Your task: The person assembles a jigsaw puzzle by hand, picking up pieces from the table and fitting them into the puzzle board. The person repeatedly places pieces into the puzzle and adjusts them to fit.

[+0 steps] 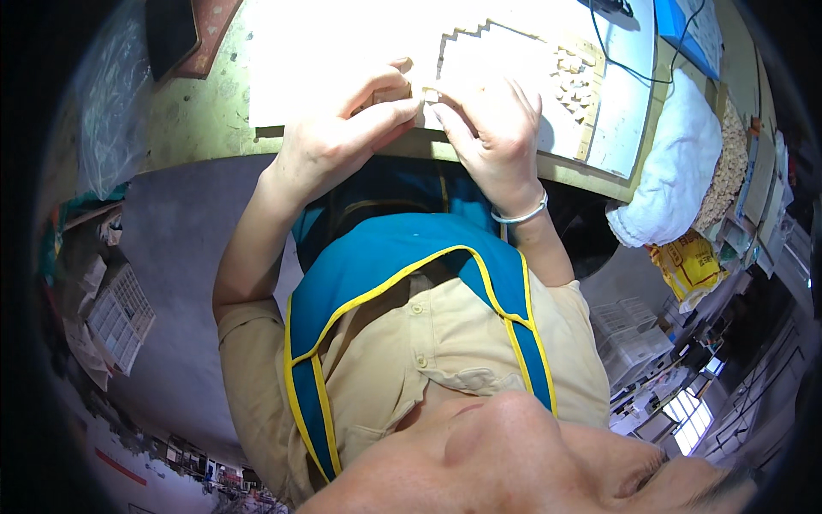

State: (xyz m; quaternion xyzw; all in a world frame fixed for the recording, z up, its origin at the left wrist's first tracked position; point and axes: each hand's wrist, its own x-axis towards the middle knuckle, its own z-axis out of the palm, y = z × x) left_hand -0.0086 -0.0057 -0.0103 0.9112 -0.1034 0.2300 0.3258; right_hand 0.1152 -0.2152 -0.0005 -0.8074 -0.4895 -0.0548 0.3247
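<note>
Over the near edge of a brightly lit white work surface (334,51), my two hands come together. A small pale block-like piece (430,95) sits between their fingertips; glare washes out its detail. My right hand (497,120), with a white bracelet at the wrist, pinches it between thumb and fingers. My left hand (342,128) is closed, its fingers curled and its thumb tip at the piece's other side. To the right of my right hand lie many similar small pale pieces (572,86), heaped beside a tan strip (591,103).
A dark stepped edge (467,32) shows beyond my hands. At the right are a black cable (629,68), a blue box (685,34), a white towel (676,163) and a yellow bag (689,265). Clear plastic (111,103) and a dark flat object (171,38) are at the left.
</note>
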